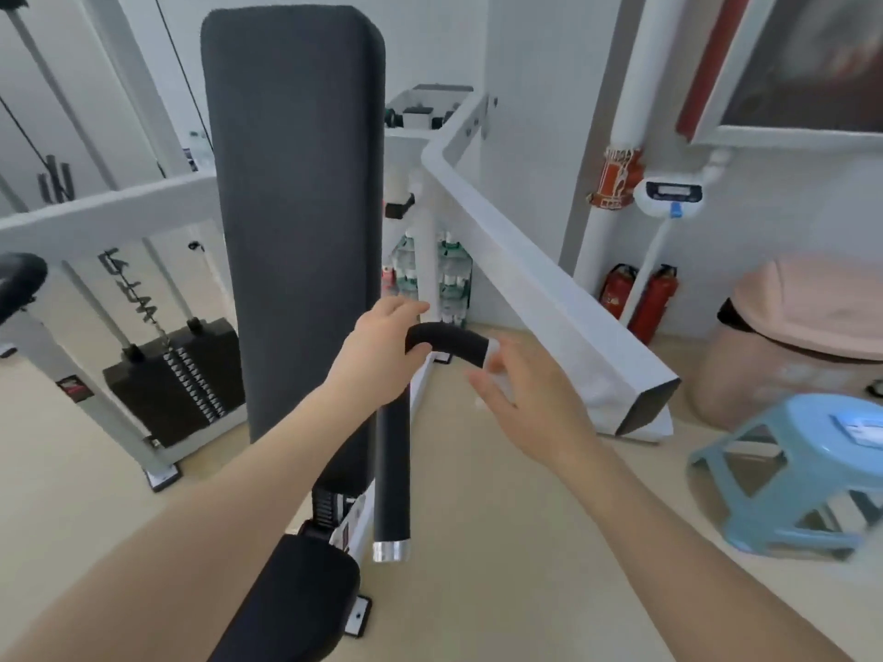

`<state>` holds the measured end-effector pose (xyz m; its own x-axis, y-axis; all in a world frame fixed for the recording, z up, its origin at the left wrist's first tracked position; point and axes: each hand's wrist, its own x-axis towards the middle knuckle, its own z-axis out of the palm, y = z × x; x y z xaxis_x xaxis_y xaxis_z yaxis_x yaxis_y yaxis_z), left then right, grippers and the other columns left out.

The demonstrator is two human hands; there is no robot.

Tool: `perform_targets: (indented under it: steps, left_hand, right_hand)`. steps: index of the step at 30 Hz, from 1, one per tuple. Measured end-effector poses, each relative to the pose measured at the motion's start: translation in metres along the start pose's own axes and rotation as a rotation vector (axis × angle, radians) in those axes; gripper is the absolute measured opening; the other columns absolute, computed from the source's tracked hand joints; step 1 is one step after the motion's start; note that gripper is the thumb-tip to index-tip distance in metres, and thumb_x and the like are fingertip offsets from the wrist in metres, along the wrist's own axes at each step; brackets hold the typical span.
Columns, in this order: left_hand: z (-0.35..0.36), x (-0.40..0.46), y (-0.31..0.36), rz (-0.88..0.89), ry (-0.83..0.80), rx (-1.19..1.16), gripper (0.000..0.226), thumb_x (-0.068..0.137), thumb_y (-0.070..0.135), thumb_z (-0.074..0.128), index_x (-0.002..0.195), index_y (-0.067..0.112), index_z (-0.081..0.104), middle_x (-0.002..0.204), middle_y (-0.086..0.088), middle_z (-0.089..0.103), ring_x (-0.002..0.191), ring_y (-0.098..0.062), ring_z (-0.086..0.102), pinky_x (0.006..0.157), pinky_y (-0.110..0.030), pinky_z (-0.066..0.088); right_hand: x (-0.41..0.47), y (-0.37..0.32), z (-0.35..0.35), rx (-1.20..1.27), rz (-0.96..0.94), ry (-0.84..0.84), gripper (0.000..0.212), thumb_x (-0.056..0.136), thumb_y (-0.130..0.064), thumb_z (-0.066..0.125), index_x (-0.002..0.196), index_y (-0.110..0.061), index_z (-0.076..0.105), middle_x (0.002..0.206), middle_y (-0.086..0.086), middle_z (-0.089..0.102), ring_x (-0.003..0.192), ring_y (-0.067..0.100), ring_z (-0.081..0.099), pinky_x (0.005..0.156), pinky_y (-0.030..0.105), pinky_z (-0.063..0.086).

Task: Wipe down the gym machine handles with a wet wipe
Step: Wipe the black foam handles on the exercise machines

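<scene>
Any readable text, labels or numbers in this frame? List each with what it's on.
None reads with certainty.
Vertical black lettering on the white machine frame: blurred, unreadable.
Red-and-black sticker on the white frame leg: too small.
Orange-red tag on the white pipe: blurred.
White wall device display: unreadable.
Label on the light blue plastic stool: overexposed.

Back pad [296, 222] stands frame centre, handle [393, 451] just right, weight stack [177, 375] lower left, stool [793, 470] far right.

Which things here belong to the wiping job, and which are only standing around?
Belonging to the job:
- black handle
- left hand, gripping the handle at its bend
- right hand, by the handle's tip; wipe not clearly visible

Only standing around:
- blue stool
- pink bin
- fire extinguishers
- weight stack
</scene>
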<state>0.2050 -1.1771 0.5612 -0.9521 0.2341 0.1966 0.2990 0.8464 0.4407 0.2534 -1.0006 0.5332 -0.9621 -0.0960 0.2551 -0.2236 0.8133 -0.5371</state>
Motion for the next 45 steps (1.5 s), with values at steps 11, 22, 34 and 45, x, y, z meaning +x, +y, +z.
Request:
perform_targets:
  steps: [11,22,34,45]
  left_hand:
    - [-0.011,0.015,-0.027,0.045,-0.170,-0.289,0.030,0.088,0.027,0.059,0.117,0.030,0.062,0.104,0.009,0.068,0.089,-0.009,0.060,0.072,-0.021,0.046]
    - [-0.010,0.011,-0.031,-0.086,-0.184,-0.414,0.030,0.083,0.031,0.066,0.111,0.028,0.058,0.098,0.017,0.059,0.091,-0.002,0.055,0.075,-0.016,0.038]
    - [-0.004,-0.025,-0.036,-0.459,-0.211,-0.873,0.014,0.091,0.026,0.056,0.090,0.017,0.066,0.085,-0.001,0.072,0.075,-0.012,0.069,0.068,-0.022,0.054]
    - [0.004,-0.067,-0.068,-0.586,-0.158,-1.113,0.032,0.092,0.000,0.039,0.092,0.012,0.068,0.083,-0.005,0.074,0.081,-0.020,0.069,0.076,-0.030,0.055]
  right_hand:
    - [0.048,-0.031,0.027,-0.354,-0.064,-0.049,0.037,0.099,-0.020,0.038,0.134,-0.009,0.039,0.120,0.014,0.056,0.105,0.033,0.054,0.083,0.042,0.045]
    - [0.040,-0.019,0.019,-0.534,-0.067,-0.042,0.039,0.097,-0.029,0.043,0.129,-0.009,0.043,0.114,0.009,0.060,0.102,0.029,0.056,0.086,0.034,0.038]
    - [0.056,-0.020,0.017,-0.397,-0.218,-0.133,0.036,0.100,-0.024,0.028,0.133,-0.014,0.041,0.126,0.008,0.055,0.108,0.029,0.051,0.085,0.034,0.033]
    - [0.006,-0.032,0.052,-0.516,-1.111,-0.278,0.032,0.094,-0.026,0.041,0.111,-0.014,0.065,0.119,0.002,0.065,0.127,0.020,0.047,0.114,0.037,0.016]
